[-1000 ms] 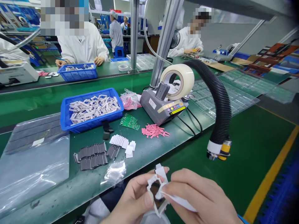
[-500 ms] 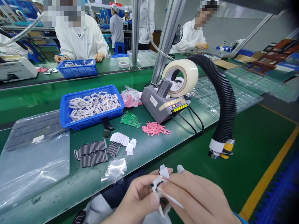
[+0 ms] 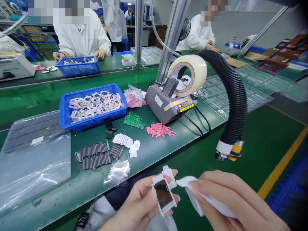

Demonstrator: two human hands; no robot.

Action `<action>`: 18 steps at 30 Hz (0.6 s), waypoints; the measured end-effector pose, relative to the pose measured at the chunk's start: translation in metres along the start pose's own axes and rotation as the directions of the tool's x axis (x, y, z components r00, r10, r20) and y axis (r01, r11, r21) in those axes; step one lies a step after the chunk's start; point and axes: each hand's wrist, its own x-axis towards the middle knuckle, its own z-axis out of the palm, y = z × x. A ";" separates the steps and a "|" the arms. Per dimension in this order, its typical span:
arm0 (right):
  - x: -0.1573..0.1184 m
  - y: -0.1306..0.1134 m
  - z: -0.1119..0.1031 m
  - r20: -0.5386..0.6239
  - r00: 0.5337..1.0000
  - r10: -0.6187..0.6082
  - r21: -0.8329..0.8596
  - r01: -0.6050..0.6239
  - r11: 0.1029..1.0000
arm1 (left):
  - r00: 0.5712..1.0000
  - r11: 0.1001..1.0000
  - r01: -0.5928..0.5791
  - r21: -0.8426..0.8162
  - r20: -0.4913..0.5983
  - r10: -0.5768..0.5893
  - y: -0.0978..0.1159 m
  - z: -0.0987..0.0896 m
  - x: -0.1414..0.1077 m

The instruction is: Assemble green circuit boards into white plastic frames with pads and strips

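The left hand grips a white plastic frame with a dark, shiny middle. The right hand pinches a white cloth just beside it. Farther off, a blue tray of white frames sits on the green bench.

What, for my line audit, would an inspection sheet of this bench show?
Surface: green bench top, scuffed near the front edge.
Job's things: white plastic frame with a dark glossy window; blue crate of similar frames.
Grips: left hand holds the frame; right hand holds a white cloth.
Clutter: pink strips, green circuit boards, dark grey strips, white tabs, clear plastic bag.
Cables: black cables from the tape dispenser; corrugated black hose.
Surroundings: co-worker in a white coat across the bench; desk fan.
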 end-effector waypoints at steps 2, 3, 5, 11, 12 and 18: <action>0.000 0.002 0.003 -0.002 1.000 -0.002 0.011 0.002 1.000 | 1.000 1.000 0.006 0.006 0.006 -0.006 0.001 0.001 -0.001; 0.000 0.003 0.004 0.003 1.000 0.002 0.020 -0.002 1.000 | 1.000 1.000 0.006 0.014 0.009 -0.006 0.001 0.001 -0.001; 0.000 0.007 0.005 0.014 1.000 0.007 0.038 -0.007 0.999 | 1.000 1.000 0.001 0.026 0.003 -0.001 0.002 0.001 -0.001; 0.001 0.014 0.002 0.052 0.999 -0.004 -0.019 0.005 1.000 | 0.999 0.999 -0.007 0.044 -0.044 0.009 0.000 -0.003 -0.001; 0.001 0.014 0.002 0.048 0.999 -0.004 -0.033 0.006 0.999 | 0.999 0.999 -0.006 0.050 -0.036 0.008 -0.001 -0.004 -0.001; -0.006 0.021 -0.001 0.007 0.994 0.108 0.017 -0.108 0.994 | 0.993 0.989 0.017 0.148 -0.114 0.000 -0.003 -0.013 0.000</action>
